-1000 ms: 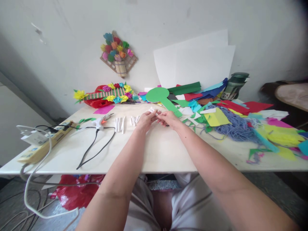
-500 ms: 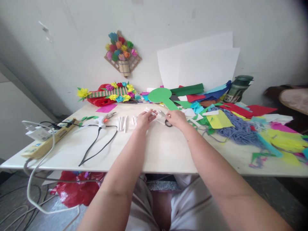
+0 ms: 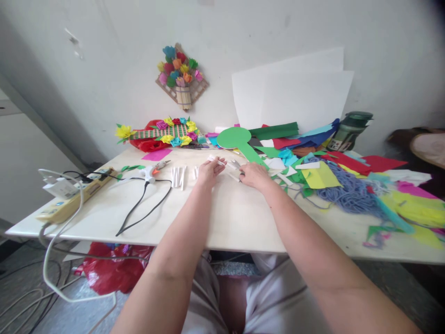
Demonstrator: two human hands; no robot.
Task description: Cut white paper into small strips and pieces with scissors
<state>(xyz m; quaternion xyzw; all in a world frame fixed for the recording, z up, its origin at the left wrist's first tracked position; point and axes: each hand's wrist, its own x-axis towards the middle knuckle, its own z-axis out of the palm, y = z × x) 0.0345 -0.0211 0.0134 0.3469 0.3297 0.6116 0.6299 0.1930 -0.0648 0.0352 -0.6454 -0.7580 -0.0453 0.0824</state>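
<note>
My left hand (image 3: 209,171) is closed on a thin white paper roll (image 3: 218,161), its fingers pointing to the right. My right hand (image 3: 255,175) grips a pair of scissors (image 3: 235,164), with the blades toward the left hand and the handles mostly covered by the fingers. A small gap separates the blades from the roll. Another white strip or roll (image 3: 232,176) lies on the table between the hands. To the left, several short white paper rolls (image 3: 178,177) rest side by side, and a few more are partly hidden behind my left wrist.
On the left are a glue gun (image 3: 149,173) with a looped cord and a power strip (image 3: 79,197). A green card shape (image 3: 234,138) lies behind the hands. To the right spread paper scraps, blue yarn (image 3: 342,185) and a dark bottle (image 3: 350,131). A flower-decorated piece (image 3: 163,132) stands behind.
My right hand has closed further over the scissors' handles, and the dark ring that showed below it is now mostly covered. The left hand stays nearly still. The view has shifted slightly.
</note>
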